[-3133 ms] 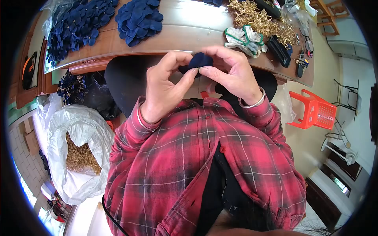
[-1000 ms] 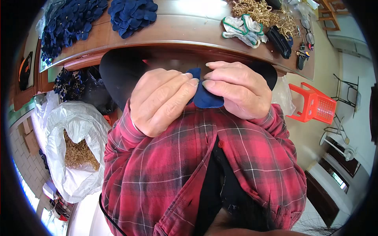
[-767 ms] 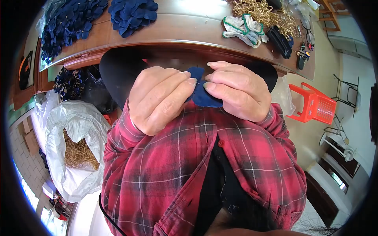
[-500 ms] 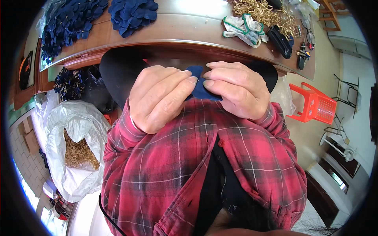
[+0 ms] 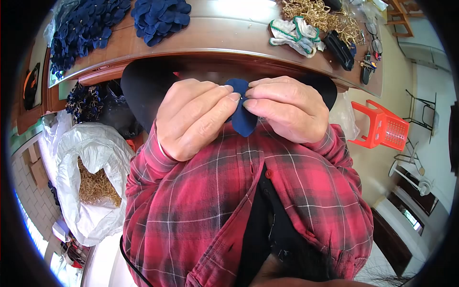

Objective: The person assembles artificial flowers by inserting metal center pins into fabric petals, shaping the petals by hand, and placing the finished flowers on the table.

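A navy blue fabric flower piece (image 5: pixel 244 122) with rounded petals is held up in front of the plaid shirt. Its upper petal pokes out above my fingertips, and a longer petal hangs down below them. My left hand (image 5: pixel 193 117) is closed, thumb and fingers pinching the piece from the left side. From the right side, my right hand (image 5: pixel 291 109) grips it the same way, fingertips close to the left ones. The middle of the piece is partly hidden by the fingers.
On the table (image 5: pixel 224 36) lie blue petal heaps (image 5: pixel 160 19), gloves with green edging (image 5: pixel 294 34), gold wire stems (image 5: pixel 318 16), a black case (image 5: pixel 340 50) and glasses (image 5: pixel 377 44). A white sack (image 5: pixel 71 191) holds gold stems at left. A red stool (image 5: pixel 382 125) stands right.
The fabric piece has turned and opened out between my fingers, so its lower petal now hangs down longer. Both hands stay almost in place.
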A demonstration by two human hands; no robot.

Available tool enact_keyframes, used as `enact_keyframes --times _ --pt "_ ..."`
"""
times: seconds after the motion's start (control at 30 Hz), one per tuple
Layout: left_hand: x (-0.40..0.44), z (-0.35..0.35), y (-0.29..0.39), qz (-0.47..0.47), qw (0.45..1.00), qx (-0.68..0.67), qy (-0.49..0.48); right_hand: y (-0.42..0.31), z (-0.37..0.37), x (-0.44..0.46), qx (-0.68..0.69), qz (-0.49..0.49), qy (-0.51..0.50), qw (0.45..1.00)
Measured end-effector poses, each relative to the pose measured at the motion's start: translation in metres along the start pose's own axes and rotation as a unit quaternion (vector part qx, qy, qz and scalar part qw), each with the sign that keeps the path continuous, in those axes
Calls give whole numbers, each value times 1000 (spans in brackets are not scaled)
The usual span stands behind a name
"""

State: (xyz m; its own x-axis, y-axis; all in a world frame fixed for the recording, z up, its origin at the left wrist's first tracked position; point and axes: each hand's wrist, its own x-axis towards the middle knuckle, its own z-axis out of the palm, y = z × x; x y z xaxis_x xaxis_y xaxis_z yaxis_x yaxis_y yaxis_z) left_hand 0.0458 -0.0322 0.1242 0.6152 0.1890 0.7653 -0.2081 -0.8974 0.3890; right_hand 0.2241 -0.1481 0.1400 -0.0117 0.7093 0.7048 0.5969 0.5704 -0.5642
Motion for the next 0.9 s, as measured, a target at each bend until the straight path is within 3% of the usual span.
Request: enact_keyframes --times 0.27,0.43,0.57,0.9 --pt "1 3 0 -23 999 -26 10 8 3 -2 7 -52 7 999" --pt "0 5 -2 -36 997 -70 11 4 6 -3 9 -34 22 999" --pt "-3 8 -2 -91 983 -159 22 -5 5 -5 11 49 9 999" --pt "-2 19 2 -180 940 -279 73 -7 8 -9 40 74 25 996"
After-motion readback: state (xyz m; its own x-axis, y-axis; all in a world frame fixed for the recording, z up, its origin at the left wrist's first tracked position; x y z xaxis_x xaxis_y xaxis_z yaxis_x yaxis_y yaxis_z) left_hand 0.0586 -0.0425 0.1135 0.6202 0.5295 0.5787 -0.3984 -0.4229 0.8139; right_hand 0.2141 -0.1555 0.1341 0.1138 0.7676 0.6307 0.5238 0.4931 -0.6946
